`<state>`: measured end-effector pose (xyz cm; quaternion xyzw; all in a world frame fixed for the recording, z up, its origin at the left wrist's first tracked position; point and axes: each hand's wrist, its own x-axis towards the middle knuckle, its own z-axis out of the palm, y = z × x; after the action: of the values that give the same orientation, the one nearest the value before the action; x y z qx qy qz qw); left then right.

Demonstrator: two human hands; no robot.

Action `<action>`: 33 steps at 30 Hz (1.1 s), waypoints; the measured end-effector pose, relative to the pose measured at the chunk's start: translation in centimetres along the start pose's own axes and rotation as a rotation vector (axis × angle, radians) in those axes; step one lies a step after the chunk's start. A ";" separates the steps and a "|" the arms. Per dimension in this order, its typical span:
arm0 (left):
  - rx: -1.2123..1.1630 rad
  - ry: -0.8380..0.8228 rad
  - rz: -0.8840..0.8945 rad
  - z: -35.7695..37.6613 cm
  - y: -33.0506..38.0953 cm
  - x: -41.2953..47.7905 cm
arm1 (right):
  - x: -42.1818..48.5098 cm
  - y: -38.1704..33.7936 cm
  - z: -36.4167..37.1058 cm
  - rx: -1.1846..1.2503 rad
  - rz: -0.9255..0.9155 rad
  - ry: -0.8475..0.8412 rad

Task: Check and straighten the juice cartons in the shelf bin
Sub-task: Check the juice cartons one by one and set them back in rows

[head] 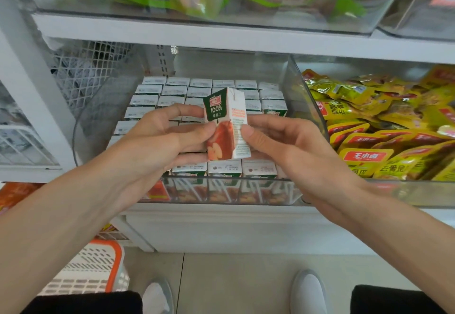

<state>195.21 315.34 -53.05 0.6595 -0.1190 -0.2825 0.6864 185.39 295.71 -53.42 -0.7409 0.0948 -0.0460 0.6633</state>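
One smooth boxy carton [226, 126] between hands [157, 138] [288, 146]

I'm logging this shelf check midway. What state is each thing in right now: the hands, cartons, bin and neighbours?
held carton: lifted above the bin, upright, front label towards the camera.
left hand: grips the held carton's left side.
right hand: pinches its right side.
binned cartons: standing in rows, tops up.
clear bin: on the shelf, holding cartons.
snack packets: piled loosely in the next bin.
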 end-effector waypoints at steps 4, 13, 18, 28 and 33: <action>0.027 -0.031 0.034 0.3 -0.2 0.0 | 0.1 -0.1 0.0 0.018 0.015 0.024; 0.052 -0.010 0.070 0.1 -0.3 0.2 | 0.3 0.2 0.0 0.058 0.020 0.108; 0.055 0.002 0.079 0.1 -0.3 0.3 | 0.4 0.3 0.0 0.023 -0.005 0.124; 0.150 -0.150 0.122 0.3 -0.7 0.4 | 0.5 0.6 0.1 -0.031 -0.036 0.007; 0.141 -0.153 0.113 0.4 -0.8 0.5 | 0.7 0.7 0.0 -0.068 -0.066 0.062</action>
<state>195.18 314.76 -53.87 0.6748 -0.2275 -0.2838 0.6421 185.99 295.50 -54.15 -0.7638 0.0924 -0.0875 0.6327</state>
